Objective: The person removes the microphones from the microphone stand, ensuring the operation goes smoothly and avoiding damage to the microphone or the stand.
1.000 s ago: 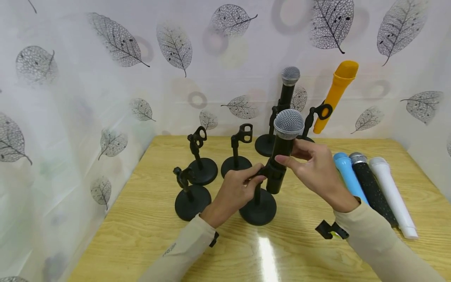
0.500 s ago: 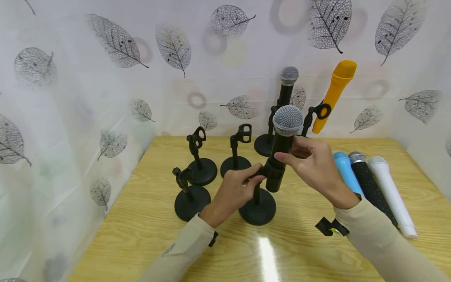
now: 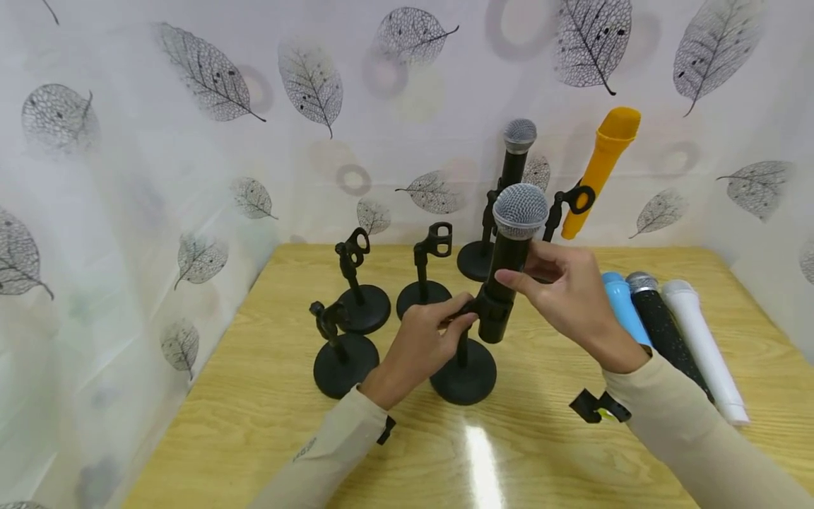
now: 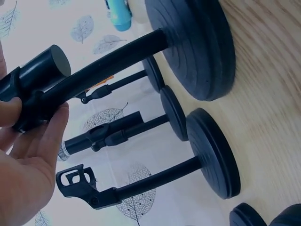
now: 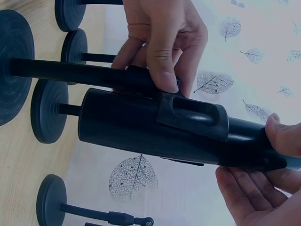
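Observation:
My right hand (image 3: 572, 300) holds a black microphone (image 3: 506, 265) with a silver mesh head, thumb on the near side of its body. The microphone leans slightly, its lower end (image 5: 113, 120) sticking out below the ring of a stand's clip (image 5: 195, 115). My left hand (image 3: 422, 343) pinches that clip at its joint with thumb and fingers. The stand's round black base (image 3: 463, 378) is on the table under my hands. In the left wrist view the stand's pole (image 4: 108, 66) runs from the clip to the base.
Microphone-free stands (image 3: 346, 364) are at the left and middle back. Behind, one stand bears a black microphone (image 3: 515, 159), another a yellow microphone (image 3: 600, 170). Blue (image 3: 623, 304), speckled black (image 3: 668, 332) and white (image 3: 706, 346) microphones lie at right on the wooden table (image 3: 254, 424).
The microphone and my right hand have shifted slightly upward, the microphone sliding a little in the clip. My left hand keeps its hold on the clip's joint.

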Tool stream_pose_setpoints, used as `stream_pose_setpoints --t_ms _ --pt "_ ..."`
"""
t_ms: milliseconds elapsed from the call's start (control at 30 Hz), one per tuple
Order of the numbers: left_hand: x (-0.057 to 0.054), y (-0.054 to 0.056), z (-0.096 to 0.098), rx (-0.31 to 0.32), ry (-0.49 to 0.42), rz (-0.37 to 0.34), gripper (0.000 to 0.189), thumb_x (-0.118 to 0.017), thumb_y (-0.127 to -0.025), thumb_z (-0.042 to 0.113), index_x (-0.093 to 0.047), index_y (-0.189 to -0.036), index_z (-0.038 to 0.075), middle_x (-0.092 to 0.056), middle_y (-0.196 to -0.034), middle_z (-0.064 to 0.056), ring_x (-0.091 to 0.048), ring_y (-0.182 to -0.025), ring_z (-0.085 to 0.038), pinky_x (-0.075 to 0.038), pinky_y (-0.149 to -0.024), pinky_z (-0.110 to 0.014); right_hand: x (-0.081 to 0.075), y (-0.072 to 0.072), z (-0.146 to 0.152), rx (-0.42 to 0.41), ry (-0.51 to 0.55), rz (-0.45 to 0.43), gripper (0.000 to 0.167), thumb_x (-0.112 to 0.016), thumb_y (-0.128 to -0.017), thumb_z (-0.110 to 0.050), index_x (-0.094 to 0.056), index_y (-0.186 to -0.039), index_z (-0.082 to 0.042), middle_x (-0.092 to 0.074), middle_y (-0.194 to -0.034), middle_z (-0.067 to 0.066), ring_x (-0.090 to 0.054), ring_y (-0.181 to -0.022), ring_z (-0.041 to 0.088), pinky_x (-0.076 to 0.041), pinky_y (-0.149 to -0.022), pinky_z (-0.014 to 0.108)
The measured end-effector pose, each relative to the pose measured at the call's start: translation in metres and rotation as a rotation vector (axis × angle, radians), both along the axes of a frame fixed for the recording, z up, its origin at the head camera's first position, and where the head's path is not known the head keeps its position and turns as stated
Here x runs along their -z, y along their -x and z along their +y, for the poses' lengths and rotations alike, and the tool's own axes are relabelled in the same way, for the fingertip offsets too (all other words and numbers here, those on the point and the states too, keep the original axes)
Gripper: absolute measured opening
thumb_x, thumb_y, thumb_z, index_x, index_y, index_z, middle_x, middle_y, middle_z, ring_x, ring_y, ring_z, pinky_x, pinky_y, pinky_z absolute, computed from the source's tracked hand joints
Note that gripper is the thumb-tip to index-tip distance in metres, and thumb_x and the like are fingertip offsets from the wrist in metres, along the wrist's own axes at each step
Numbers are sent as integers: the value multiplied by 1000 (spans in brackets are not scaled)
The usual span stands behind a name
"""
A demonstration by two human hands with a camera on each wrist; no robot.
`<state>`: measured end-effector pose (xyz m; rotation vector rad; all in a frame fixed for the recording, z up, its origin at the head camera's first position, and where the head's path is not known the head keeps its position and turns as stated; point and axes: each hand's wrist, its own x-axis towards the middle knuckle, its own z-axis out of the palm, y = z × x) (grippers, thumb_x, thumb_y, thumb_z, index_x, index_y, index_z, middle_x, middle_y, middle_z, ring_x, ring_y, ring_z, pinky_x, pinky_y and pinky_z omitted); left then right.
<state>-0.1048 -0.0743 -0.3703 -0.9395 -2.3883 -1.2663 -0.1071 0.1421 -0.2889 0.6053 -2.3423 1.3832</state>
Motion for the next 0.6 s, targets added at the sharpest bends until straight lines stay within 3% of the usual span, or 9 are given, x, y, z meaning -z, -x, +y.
stream_pose_setpoints --t_ms 133,400,600 --pt "1 1 0 8 -26 22 26 -64 -101 18 -71 -124 7 -76 -105 -4 -72 -95 -8 -55 -82 -17 2 0 1 -13 26 -5 14 -81 -87 -5 -77 -100 -2 -73 -81 7 -72 -76 7 -55 -68 17" --pt "6 6 2 1 3 150 24 -66 -100 14 -71 -120 4 -76 -98 -5 -72 -86 -8 -54 -78 -13 3 2 1 -2 12 22 14 -81 -86 -3 -76 -100 0 -73 -81 8 -71 -75 3 -55 -69 17" --pt "8 8 3 0 10 156 19 -64 -101 15 -70 -116 6 -76 -95 -3 -72 -84 -6 -53 -76 -11 0 3 0 6 -3 28 14 -82 -85 -1 -76 -97 2 -73 -80 10 -71 -73 2 -53 -64 15"
